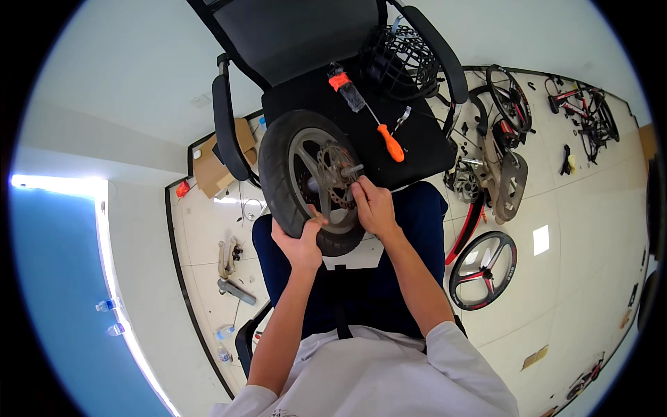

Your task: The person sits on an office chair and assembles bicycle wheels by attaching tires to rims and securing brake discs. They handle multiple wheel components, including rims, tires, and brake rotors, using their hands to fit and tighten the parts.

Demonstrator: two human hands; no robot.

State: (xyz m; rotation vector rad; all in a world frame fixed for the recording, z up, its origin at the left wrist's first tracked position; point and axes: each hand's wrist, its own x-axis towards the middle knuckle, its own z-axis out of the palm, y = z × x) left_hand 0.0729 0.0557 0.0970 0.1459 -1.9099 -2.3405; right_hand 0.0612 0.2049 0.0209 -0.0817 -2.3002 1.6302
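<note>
The fingers of the right hand [375, 208] bunch at the brake disc [332, 165] (pinching something or not, I can't tell); the left hand [300, 244] grasps the wheel [313, 185] by its tyre [274, 167], at twelve o'clock. Wheel loose, but disc, axle [354, 169] and tyre still on: partway, I'd judge. Toward two o'clock, an orange-handled screwdriver [391, 144] lies on the chair seat [429, 151].

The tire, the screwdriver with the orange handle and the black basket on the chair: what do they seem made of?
Tire: likely rubber, by its thick, matte, dark surface.
Screwdriver: handle probably smooth plastic, by its even bright orange; shaft apparently bare metal, by its silvery look.
Basket: plastic or coated wire, by its black open lattice; can't tell which.
</note>
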